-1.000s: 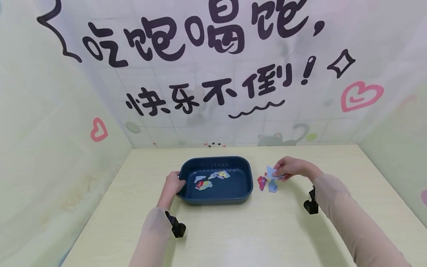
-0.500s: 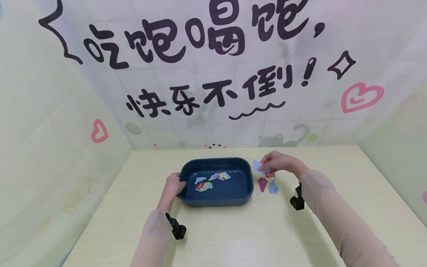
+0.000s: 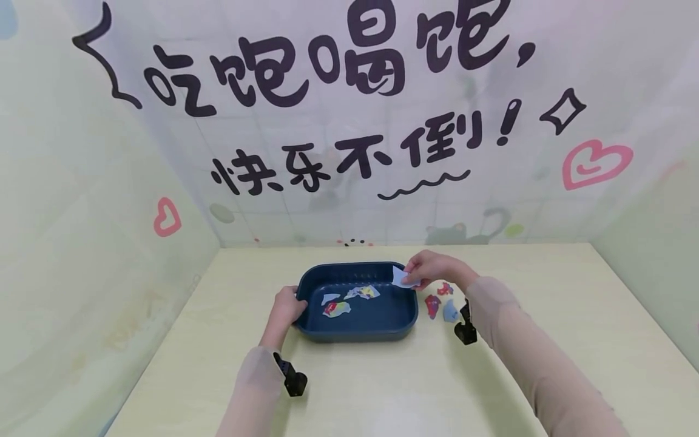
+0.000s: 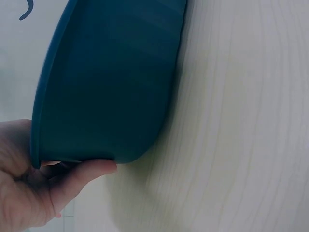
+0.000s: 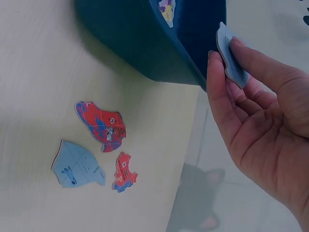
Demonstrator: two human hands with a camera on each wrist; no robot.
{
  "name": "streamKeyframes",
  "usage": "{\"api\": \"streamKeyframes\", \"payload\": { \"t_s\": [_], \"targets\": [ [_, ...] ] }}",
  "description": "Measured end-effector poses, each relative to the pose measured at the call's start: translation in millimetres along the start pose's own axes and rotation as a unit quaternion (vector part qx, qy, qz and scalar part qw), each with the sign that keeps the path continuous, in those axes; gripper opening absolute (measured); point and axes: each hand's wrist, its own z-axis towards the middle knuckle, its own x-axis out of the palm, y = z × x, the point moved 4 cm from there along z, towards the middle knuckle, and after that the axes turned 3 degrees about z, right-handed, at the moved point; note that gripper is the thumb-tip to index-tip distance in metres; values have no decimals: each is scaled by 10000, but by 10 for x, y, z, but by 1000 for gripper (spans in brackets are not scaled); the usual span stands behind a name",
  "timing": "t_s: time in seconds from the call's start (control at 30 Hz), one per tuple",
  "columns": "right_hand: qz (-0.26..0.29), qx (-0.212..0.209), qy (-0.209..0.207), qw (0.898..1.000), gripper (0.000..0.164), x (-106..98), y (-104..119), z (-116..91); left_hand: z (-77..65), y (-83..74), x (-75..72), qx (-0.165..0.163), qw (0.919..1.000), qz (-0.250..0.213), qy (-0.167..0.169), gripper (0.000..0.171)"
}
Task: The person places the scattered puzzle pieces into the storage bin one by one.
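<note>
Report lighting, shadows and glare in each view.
Head: bright, faint glare low on the pale wood-grain tabletop, soft shadow left of the beige fabric right sleeve; left wrist: dimmer, soft shadow beside the dark blue rounded rectangular tray; right wrist: also dim, soft shadow beside the tray.

Filling the upper left of the left wrist view, a deep blue-green container (image 4: pixel 106 87), turned side-on, smooth outer wall toward the lens and interior hidden. Along its left edge, a narrow raised rim (image 4: pixel 42 92), running down to the left grip (image 4: pixel 29 176) in the lower left corner. Held there at one end, thumb (image 4: pixel 91 170) laid along the outside, other fingers mostly out of sight. To the right, a pale, wood-grained worktop (image 4: pixel 246 116), softly shadowed beside the container. At top left, a curved black stroke (image 4: pixel 30 8) on a pale backdrop (image 4: pixel 17 67).
</note>
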Motion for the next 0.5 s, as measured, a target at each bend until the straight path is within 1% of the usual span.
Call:
{"api": "streamKeyframes", "payload": {
  "t_s": [0.2,0.3,0.4,0.5],
  "targets": [
    [-93,167,90,9998,20,124,75,107,3,19,18,-90,10000,-5,4,42],
    [-171,173,113,9996,21,181,110,157,8,17,17,-72,10000,11,-5,42],
    [-298,174,118,9993,20,244,147,205,10,22,14,-58,10000,25,-23,42],
    [-588,185,66,9981,20,306,176,253,7,37,16,-63,10000,4,-19,42]
  ]
}}
